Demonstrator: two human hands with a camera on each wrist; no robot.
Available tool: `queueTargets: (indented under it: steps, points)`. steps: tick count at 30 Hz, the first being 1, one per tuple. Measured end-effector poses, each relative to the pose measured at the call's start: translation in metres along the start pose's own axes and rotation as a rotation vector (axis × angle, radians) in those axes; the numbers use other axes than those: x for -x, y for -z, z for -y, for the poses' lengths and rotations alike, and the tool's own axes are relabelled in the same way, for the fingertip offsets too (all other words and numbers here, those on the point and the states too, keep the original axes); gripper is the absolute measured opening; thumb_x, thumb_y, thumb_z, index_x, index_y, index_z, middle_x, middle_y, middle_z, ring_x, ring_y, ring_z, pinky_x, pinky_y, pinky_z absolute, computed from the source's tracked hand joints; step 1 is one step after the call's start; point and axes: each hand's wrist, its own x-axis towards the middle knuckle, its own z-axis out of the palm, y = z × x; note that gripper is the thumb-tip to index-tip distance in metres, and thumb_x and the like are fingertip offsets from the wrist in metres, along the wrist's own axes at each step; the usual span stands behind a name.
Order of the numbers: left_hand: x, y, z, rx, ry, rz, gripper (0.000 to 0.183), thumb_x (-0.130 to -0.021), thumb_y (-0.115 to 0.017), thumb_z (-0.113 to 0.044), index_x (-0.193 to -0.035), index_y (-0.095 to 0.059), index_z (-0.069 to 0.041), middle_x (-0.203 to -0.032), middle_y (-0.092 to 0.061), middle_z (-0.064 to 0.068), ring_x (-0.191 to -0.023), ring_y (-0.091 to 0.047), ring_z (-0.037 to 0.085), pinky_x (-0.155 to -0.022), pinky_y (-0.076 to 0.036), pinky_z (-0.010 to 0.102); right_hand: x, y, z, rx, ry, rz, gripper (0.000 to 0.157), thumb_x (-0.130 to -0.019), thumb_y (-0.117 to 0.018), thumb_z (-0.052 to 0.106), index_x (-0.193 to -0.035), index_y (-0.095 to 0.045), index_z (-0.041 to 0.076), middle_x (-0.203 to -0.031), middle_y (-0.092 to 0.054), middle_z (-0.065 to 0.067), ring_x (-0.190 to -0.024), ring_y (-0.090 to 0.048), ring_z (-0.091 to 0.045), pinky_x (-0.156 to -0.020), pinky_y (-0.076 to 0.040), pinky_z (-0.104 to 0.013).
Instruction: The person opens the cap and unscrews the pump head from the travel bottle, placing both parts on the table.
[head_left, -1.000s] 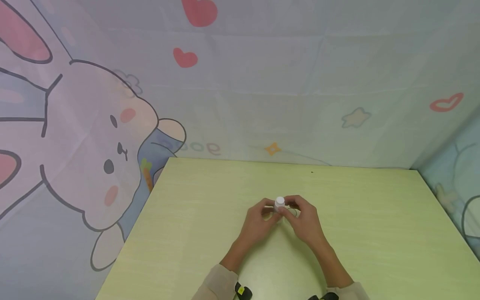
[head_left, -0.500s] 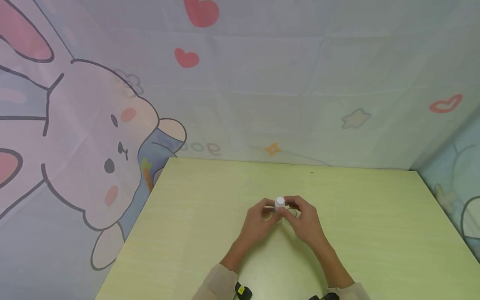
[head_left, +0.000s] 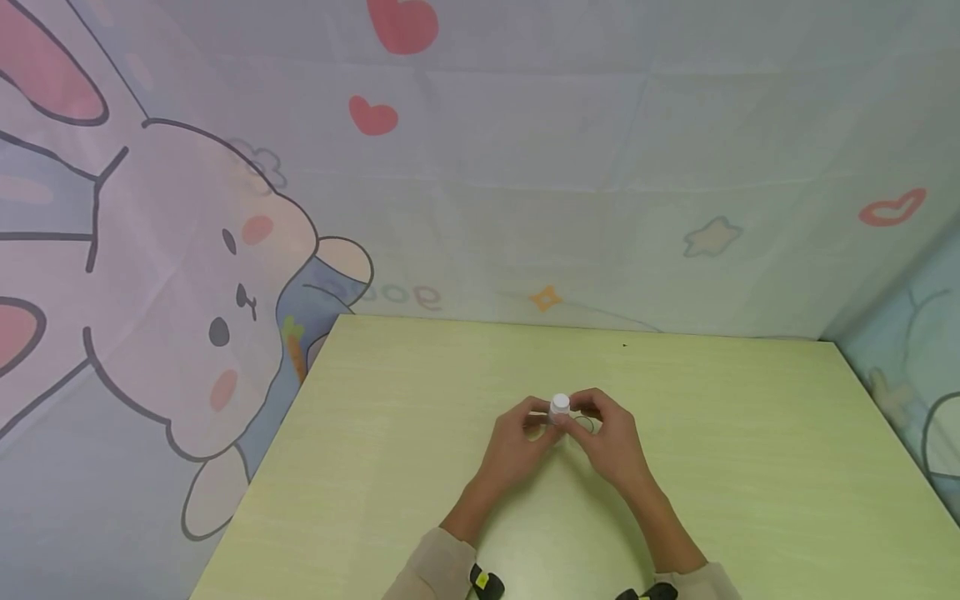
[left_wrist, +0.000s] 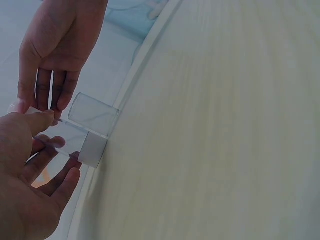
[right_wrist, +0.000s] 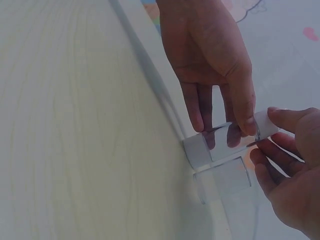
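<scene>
A small clear bottle with a white cap (head_left: 560,404) stands upright on the table between both hands. Its lower end is a white band (right_wrist: 198,151), below the see-through body (left_wrist: 70,136). My left hand (head_left: 513,446) holds the bottle's body between thumb and fingers, as the right wrist view shows. At the top, my right hand (head_left: 613,442) pinches the cap, its thumb (right_wrist: 287,119) on one side and fingers on the other. Just right of the bottle stands a clear cylindrical cup (left_wrist: 94,114), close beside it. Fingers hide part of the bottle in the head view.
The pale yellow-green table (head_left: 750,467) reaches to a hanging cloth backdrop (head_left: 525,167) printed with a rabbit and hearts. A tiny dark speck (head_left: 624,344) lies near the table's back edge.
My right hand's fingers have shifted slightly at the cap, with the knuckles a little higher. The left hand, bottle and clear cup stay in place.
</scene>
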Motion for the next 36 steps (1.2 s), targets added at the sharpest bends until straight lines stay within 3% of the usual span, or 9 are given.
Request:
queueTargets:
  steps: [10,19,28,36]
  points:
    - [-0.0026,-0.0008,0.0024,0.022,-0.034,-0.003,0.024,-0.099,-0.079,-0.032,-0.119,-0.071,-0.020,-0.126,-0.072,-0.003,-0.114,-0.073,0.022,-0.103,-0.058,0.042,-0.0010,0.0011,-0.0024,-0.014,0.037,0.022,0.029,-0.098,-0.080,0.029,-0.120,-0.070,0.012,-0.119,-0.072,-0.004,-0.116,-0.066,-0.029,-0.105,-0.053,-0.054]
    - [-0.0014,0.0010,-0.0013,-0.002,-0.016,0.003,0.024,-0.099,-0.079,-0.030,-0.120,-0.071,-0.022,-0.127,-0.071,-0.005,-0.115,-0.072,0.021,-0.103,-0.057,0.038,0.0004,0.0011,-0.0032,-0.003,0.072,0.025,0.027,-0.100,-0.077,0.021,-0.123,-0.071,0.009,-0.121,-0.073,-0.006,-0.115,-0.068,-0.030,-0.103,-0.054,-0.057]
    - [-0.0008,0.0004,-0.0008,0.017,-0.016,0.005,0.025,-0.099,-0.079,-0.030,-0.120,-0.071,-0.021,-0.127,-0.071,-0.004,-0.116,-0.072,0.023,-0.104,-0.057,0.039,0.0007,-0.0004,-0.0057,0.017,0.156,0.001,0.022,-0.100,-0.076,0.015,-0.121,-0.072,0.007,-0.118,-0.075,-0.005,-0.113,-0.068,-0.028,-0.103,-0.055,-0.050]
    - [-0.0010,0.0005,0.0011,0.017,-0.012,0.008,0.024,-0.099,-0.078,-0.033,-0.120,-0.071,-0.022,-0.127,-0.071,-0.005,-0.116,-0.072,0.023,-0.103,-0.057,0.040,0.0013,0.0009,-0.0046,0.023,0.115,-0.002,0.028,-0.098,-0.080,0.019,-0.122,-0.071,0.010,-0.119,-0.073,-0.003,-0.114,-0.067,-0.027,-0.102,-0.056,-0.051]
